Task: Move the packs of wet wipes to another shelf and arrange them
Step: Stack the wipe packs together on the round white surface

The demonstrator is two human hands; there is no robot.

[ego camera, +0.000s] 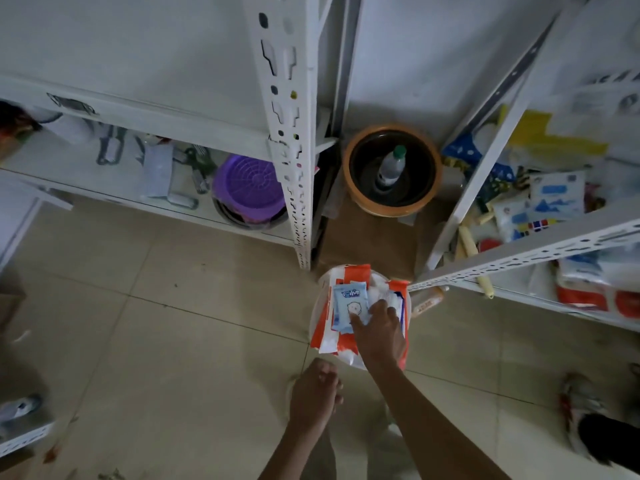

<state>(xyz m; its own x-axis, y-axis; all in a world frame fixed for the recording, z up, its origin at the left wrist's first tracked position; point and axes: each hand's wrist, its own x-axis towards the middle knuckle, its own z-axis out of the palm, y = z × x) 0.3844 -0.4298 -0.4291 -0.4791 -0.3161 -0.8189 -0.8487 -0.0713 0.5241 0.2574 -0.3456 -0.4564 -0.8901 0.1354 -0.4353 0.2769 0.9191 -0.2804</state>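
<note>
A pile of wet wipe packs [339,341], orange and white, lies on the floor between two white racks. On top rests a small light blue pack [348,304] with a baby face print. My right hand [379,329] reaches down onto the pile, fingertips touching the blue pack's lower right corner and the white packs beside it; whether it grips anything I cannot tell. My left hand [315,393] hangs below the pile with fingers loosely curled and nothing in it. More wipe packs [554,199] lie on the right rack's lower shelf.
The left white rack [287,133] holds a purple basket [247,188] and tools. An orange-rimmed pot [393,169] with a bottle stands in the corner on cardboard. The right rack [519,258] is cluttered with packages. A shoe [581,403] shows at right on the tile floor.
</note>
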